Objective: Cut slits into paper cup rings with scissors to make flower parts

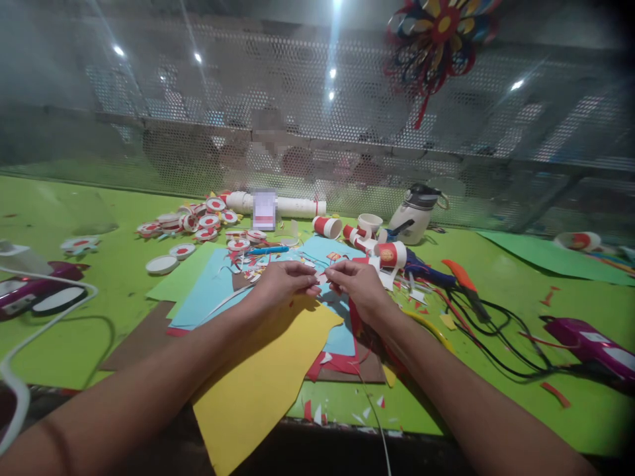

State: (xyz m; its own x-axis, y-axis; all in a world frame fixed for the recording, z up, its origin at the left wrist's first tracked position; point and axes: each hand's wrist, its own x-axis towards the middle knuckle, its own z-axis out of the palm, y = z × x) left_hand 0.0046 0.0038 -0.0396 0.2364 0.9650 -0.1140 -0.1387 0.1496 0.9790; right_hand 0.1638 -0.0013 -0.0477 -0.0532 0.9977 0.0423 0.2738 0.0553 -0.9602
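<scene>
Between both hands, above the yellow paper sheet [268, 377], a small white-and-red paper scrap [323, 277] sits pinched by left hand [285, 281] and right hand [360, 287] fingers. Finished red-and-white paper discs [198, 221] pile behind; whole red paper cups [391, 254] remain uncut on the green counter [99, 344].

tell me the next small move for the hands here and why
Probably keep both pinches and work the small white paper piece between them: the left hand and right hand meet on it, above the blue sheet.
</scene>
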